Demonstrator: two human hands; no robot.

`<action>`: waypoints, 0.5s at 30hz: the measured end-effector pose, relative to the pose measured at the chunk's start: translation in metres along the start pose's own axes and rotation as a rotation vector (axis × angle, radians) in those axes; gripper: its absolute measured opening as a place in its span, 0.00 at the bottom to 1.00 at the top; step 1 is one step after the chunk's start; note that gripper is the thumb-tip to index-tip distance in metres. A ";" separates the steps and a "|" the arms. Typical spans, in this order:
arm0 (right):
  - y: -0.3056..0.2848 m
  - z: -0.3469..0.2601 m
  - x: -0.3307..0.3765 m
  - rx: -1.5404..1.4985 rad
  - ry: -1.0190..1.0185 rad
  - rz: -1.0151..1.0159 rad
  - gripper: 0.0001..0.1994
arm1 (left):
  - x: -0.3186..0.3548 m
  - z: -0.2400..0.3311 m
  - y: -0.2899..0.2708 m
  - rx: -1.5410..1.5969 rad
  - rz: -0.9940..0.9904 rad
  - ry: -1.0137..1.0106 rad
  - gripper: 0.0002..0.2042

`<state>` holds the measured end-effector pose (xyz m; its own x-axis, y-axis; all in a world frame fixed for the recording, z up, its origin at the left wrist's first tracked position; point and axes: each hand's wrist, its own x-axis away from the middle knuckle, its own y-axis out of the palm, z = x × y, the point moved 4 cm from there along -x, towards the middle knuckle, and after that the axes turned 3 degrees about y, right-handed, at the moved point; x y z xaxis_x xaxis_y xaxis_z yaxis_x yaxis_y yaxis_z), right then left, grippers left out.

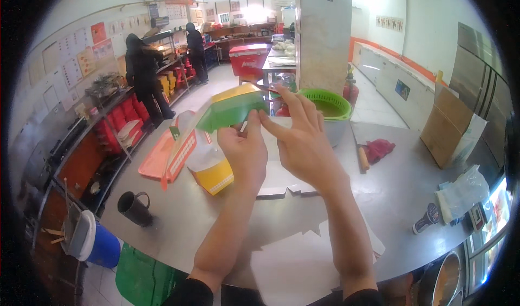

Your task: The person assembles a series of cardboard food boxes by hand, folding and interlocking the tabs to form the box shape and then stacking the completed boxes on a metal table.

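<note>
In front of me, above the steel table, I hold up a green and yellow paperboard carton, partly blurred. My left hand grips its lower side, with the thumb up against the green face. At the carton's right end, the fingers of my right hand are closed on the edge, close to the left thumb. Part of what the right fingers pinch is hidden. Below and left of the carton stands another paperboard carton, yellow and white. White flat carton blanks lie under my forearms.
An orange tray and a dark mug are on the left. A green colander, red cloth, wooden handle, brown cardboard box and plastic bag are rightward. Two people stand at the back-left shelves.
</note>
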<state>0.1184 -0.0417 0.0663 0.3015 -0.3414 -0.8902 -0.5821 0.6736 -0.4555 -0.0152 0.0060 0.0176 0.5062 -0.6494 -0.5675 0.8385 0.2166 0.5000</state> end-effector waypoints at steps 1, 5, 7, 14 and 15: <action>-0.003 0.003 -0.002 -0.047 -0.003 0.012 0.19 | 0.000 0.005 0.006 -0.001 -0.079 0.043 0.18; -0.021 0.015 -0.011 -0.563 0.226 0.059 0.20 | 0.017 0.023 0.034 -0.003 -0.393 0.126 0.28; -0.025 0.006 -0.009 -0.433 0.252 0.052 0.24 | 0.030 0.019 0.033 -0.122 -0.585 0.104 0.34; -0.036 0.012 -0.008 -0.287 0.045 0.018 0.28 | 0.020 0.011 0.026 0.606 -0.617 -0.163 0.28; -0.037 0.011 -0.008 -0.207 -0.049 0.011 0.28 | 0.016 0.017 0.022 0.690 -0.551 -0.252 0.26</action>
<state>0.1458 -0.0571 0.0905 0.3281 -0.2990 -0.8961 -0.7266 0.5263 -0.4416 0.0081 -0.0120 0.0313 -0.0566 -0.6889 -0.7226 0.6008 -0.6016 0.5265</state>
